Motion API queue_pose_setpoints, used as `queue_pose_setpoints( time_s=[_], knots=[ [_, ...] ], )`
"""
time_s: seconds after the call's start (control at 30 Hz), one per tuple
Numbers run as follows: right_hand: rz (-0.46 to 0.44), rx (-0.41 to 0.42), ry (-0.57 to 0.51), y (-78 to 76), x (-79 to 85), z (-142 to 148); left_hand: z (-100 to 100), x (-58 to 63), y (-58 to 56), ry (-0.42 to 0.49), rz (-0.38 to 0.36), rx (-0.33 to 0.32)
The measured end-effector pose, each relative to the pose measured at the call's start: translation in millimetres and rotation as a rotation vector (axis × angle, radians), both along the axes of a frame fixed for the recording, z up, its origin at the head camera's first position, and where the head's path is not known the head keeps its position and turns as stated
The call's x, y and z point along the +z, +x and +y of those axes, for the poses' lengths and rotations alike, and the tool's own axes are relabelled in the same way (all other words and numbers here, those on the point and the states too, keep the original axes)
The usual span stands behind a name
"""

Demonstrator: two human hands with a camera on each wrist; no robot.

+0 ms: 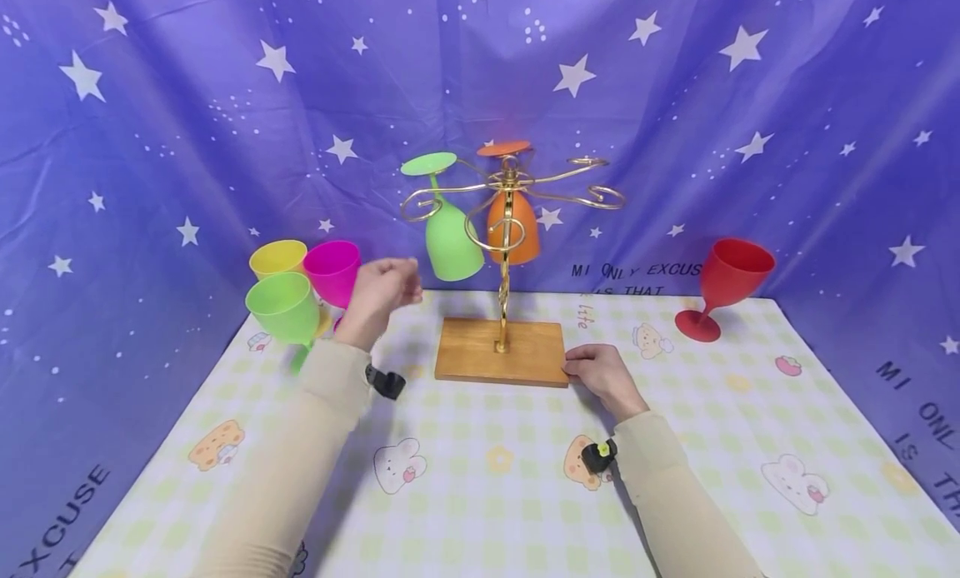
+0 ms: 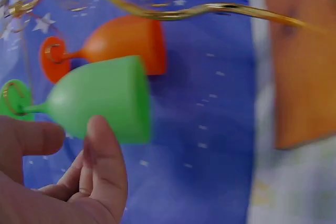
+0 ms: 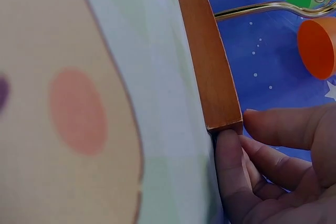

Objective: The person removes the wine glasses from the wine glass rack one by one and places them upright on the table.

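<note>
My left hand (image 1: 381, 295) hovers left of the rack, empty, its fingers loosely bent. Just beyond it a light green goblet (image 1: 452, 245) hangs upside down by its foot from a curled arm of the gold goblet rack (image 1: 506, 286). In the left wrist view a gap shows between thumb and forefinger, with that goblet (image 2: 105, 98) behind the fingertips. An orange goblet (image 1: 527, 228) hangs beside it, partly behind the gold wire. At the right end of the rack's wooden base (image 1: 468, 353), my right hand (image 1: 606, 380) pinches the front corner between thumb and fingers.
At the table's left stand a yellow goblet (image 1: 277, 257), a magenta goblet (image 1: 332, 270) and another green goblet (image 1: 283, 307), close together. A red goblet (image 1: 735, 274) stands upright at the back right. Other curled rack arms (image 1: 577, 174) reach right and forward. A purple star curtain (image 1: 480, 62) hangs behind.
</note>
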State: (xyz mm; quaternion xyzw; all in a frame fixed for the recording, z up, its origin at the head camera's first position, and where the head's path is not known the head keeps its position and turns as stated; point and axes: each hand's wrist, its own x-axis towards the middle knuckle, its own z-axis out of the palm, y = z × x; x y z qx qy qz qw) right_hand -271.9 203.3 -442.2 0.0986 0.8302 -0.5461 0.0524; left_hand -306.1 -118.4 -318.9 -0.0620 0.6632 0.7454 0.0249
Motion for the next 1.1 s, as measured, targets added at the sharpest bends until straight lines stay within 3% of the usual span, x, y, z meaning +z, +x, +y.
queue_pose_setpoints(
  time_s=[0.2,0.37,0.53,0.67,0.8,1.1],
  knots=[
    [-0.004,-0.002,0.023,1.4,-0.5,-2,-5,50.5,-20.3,0.346,-0.111,0.021],
    [-0.015,-0.009,0.03,2.2,0.0,-1,-5,78.4,-31.3,0.437,-0.129,0.105],
    [-0.017,-0.007,0.035,1.5,0.6,-1,-9,100.0,-46.5,0.489,-0.221,0.132],
    [-0.02,-0.004,0.031,0.9,1.3,-2,-12,111.6,-57.9,0.526,-0.269,0.081],
    [-0.013,-0.004,0.022,1.0,1.5,-2,-9,117.4,-64.6,0.552,-0.254,0.034],
    [-0.017,-0.01,0.028,1.1,1.2,-2,-3,125.6,-75.3,0.578,-0.272,0.105]
  ],
)
